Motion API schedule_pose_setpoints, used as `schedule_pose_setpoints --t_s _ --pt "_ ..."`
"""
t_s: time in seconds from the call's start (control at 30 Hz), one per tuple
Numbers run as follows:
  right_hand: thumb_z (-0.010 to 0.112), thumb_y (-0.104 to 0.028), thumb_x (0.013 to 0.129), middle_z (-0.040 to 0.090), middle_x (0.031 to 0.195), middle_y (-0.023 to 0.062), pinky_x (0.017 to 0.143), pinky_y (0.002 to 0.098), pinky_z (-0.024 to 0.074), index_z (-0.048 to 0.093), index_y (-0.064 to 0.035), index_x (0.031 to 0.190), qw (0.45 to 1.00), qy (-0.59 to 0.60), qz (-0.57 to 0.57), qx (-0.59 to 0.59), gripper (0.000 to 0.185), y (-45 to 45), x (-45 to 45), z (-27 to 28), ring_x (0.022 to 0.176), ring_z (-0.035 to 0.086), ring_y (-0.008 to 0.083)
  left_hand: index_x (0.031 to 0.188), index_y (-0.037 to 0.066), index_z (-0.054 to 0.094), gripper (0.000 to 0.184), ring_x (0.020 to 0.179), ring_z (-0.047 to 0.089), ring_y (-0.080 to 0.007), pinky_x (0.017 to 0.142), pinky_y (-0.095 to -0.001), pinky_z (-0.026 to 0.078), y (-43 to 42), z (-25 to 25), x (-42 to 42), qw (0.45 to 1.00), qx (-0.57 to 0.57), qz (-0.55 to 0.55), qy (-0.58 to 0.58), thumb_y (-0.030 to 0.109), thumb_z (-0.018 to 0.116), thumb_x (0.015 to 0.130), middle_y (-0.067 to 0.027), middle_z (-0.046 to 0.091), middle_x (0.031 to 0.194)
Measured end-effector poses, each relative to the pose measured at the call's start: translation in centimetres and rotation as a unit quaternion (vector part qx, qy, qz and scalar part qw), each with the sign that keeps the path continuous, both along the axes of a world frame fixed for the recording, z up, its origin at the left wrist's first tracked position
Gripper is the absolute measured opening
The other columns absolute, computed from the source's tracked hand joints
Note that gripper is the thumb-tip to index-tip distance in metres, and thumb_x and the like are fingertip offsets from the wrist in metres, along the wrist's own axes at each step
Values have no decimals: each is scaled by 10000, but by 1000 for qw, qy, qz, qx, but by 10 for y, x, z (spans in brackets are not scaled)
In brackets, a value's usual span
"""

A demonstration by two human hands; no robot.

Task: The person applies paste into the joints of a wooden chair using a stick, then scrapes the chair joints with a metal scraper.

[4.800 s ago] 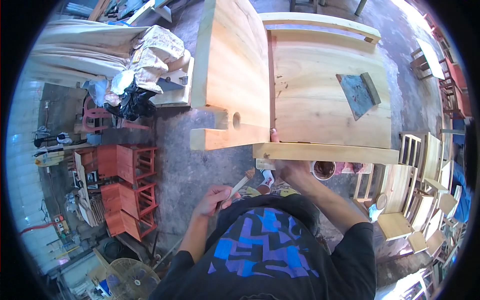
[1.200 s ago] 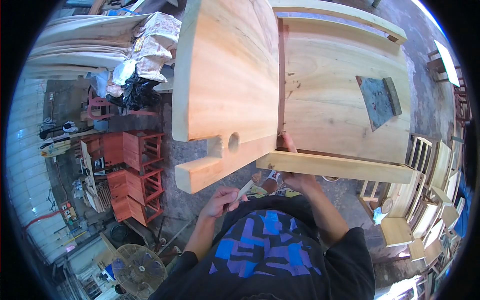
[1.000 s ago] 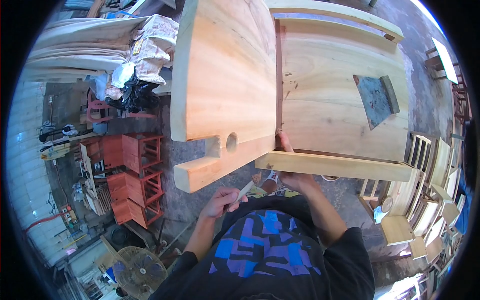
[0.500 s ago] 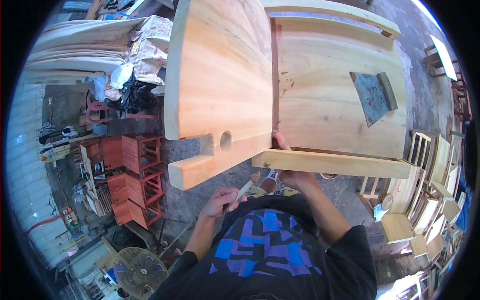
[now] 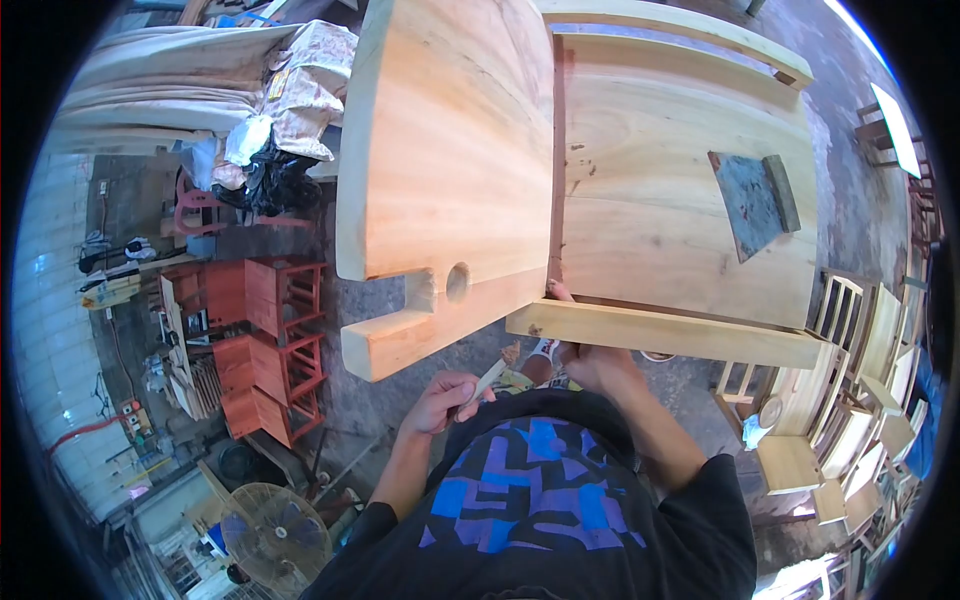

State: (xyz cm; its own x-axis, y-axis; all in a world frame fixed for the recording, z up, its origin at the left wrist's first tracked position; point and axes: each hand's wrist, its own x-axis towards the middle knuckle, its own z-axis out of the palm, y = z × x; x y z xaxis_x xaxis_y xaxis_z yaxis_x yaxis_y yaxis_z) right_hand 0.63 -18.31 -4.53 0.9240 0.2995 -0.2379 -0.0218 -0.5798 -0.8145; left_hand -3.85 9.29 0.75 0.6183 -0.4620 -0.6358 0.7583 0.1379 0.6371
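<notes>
My left hand [image 5: 445, 402] is closed around a putty knife [image 5: 489, 377] with a pale flat blade. A lump of brown putty [image 5: 511, 352] sits on its tip, in front of my shirt. My right hand [image 5: 603, 368] reaches beneath the near wooden rail [image 5: 660, 333] of a piece of unpainted furniture. One fingertip shows past the rail, at the inner corner by a brown seam; the rail hides the other fingers. Left of the seam stands a thick wooden panel [image 5: 455, 150] with a notch and a round hole. A broad board [image 5: 650, 220] lies to its right.
A stained scraper plate [image 5: 748, 205] with a wooden edge rests on the broad board. Red chairs [image 5: 275, 345] and a standing fan [image 5: 275, 535] are at left. Several pale wooden chairs [image 5: 795, 458] stand at right. A cloth-covered pile [image 5: 190, 85] is at upper left.
The furniture has shifted slightly right in view. My right hand's finger at the inner corner has drawn lower, so less of it shows. My left hand still holds the putty knife.
</notes>
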Motion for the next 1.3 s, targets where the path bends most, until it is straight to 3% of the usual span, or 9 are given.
schedule_pose_setpoints --t_s 0.23,0.43,0.57,0.63,0.73,0.83,0.93,1.13,1.3 --pt "424 57 799 554 1314 155 924 359 477 347 -112 1501 998 55 21 12 726 -3 -5 -5 1054 585 304 980 -62 677 388 494 459 -67 495 -206 346 -5 -2 -2 1000 -4 7 11 311 572 976 -9 520 569" --pt "508 35 815 632 1119 146 835 335 495 416 -115 1471 996 31 50 -64 679 -10 2 3 975 602 269 981 -67 674 390 497 463 -68 497 -209 354 -9 -3 -4 1000 -3 10 10 310 572 977 -11 519 569" --pt "567 -37 815 645 900 148 716 365 504 573 -89 1271 999 25 -10 32 458 -15 -19 -41 831 628 283 987 -69 671 391 499 460 -70 496 -211 355 -11 -6 -5 1000 -1 10 11 306 565 980 -12 513 564" --pt "583 -105 783 647 801 185 687 458 499 665 -69 1058 990 30 -82 109 289 -16 -26 -48 770 632 373 989 -69 670 390 499 455 -71 493 -212 352 -11 -6 -4 1000 -3 14 7 305 560 982 -11 510 562" --pt "546 -27 881 627 832 87 569 316 481 608 -60 1214 994 -8 -24 108 341 -30 -33 -45 660 609 166 988 -67 669 391 495 447 -72 490 -213 346 -10 -6 -6 1000 8 22 5 306 555 984 -9 507 559" --pt "552 -25 878 625 820 99 585 316 485 598 -61 1248 998 7 -10 65 375 -31 -32 -38 673 606 166 963 -71 667 384 475 451 -83 463 -214 304 -15 -3 -4 999 11 33 9 302 580 960 -19 516 556" --pt "563 -8 846 624 805 110 598 316 486 530 -70 1351 989 -60 -63 122 509 -14 -15 -28 669 607 191 962 -70 668 386 476 449 -82 465 -212 304 -14 -2 -4 999 16 31 9 306 580 959 -19 513 554" --pt "551 36 810 622 848 95 626 328 482 348 -87 1500 996 -45 -12 72 730 -4 1 -7 676 589 215 962 -75 667 389 475 455 -81 460 -215 303 -12 1 -4 999 20 28 7 305 584 954 -23 521 561" --pt "552 44 806 588 794 68 619 325 474 363 -78 1495 992 -83 -37 84 724 5 2 -12 644 552 199 966 -74 667 385 474 456 -82 462 -218 303 -7 1 -5 1000 17 25 5 301 581 956 -21 521 560"
